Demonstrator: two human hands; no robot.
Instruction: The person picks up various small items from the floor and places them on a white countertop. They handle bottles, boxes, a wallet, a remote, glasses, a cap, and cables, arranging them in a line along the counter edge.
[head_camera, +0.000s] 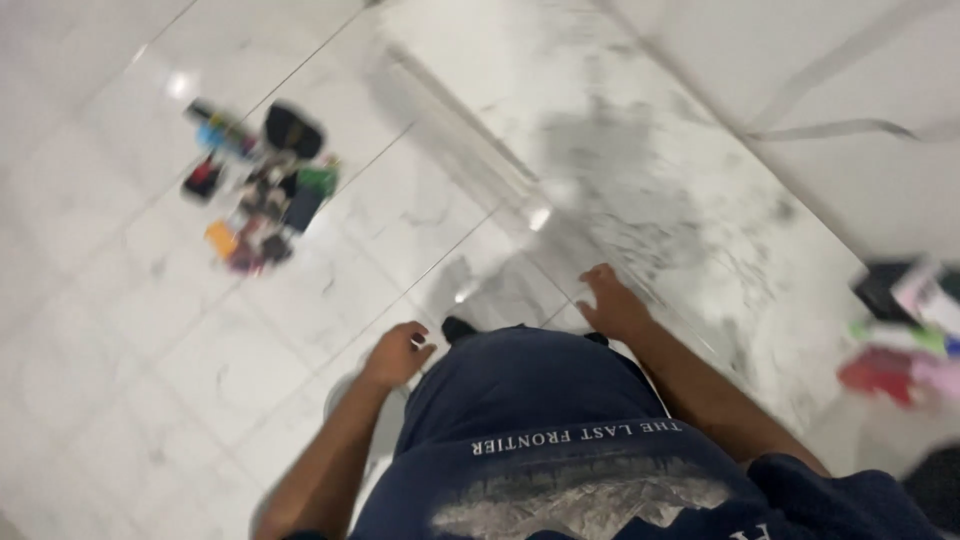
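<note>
Neither hand held anything. The left hand (396, 355) hung in front of the body with its fingers curled loosely inward, closed on nothing, above the pale marble-look floor tiles (150, 330). The right hand (612, 302) was stretched a little further forward, its fingers spread apart and pointing down, over or against the edge of a raised white slab with grey veining (640, 170); whether it touched the stone could not be told through the motion blur.

Between the two forearms showed the person's dark blue shirt with pale printing (540, 420), and just past its hem a dark shoe tip (458, 328) on the tile.

Nearest the left hand, though well apart from it, a loose cluster of small coloured items (262, 195) lay on the floor to the upper left: a black rounded piece, green, blue, red and orange bits, all too blurred to name. The floor between that cluster and the left hand was plain tile with thin grout lines.

At the right edge, well apart from the right hand, a second heap of coloured things (905, 340) lay on the slab, in red, pink, green and white with something dark behind, also blurred. A wet-looking grey patch (620, 160) darkened the slab beyond the right hand.
</note>
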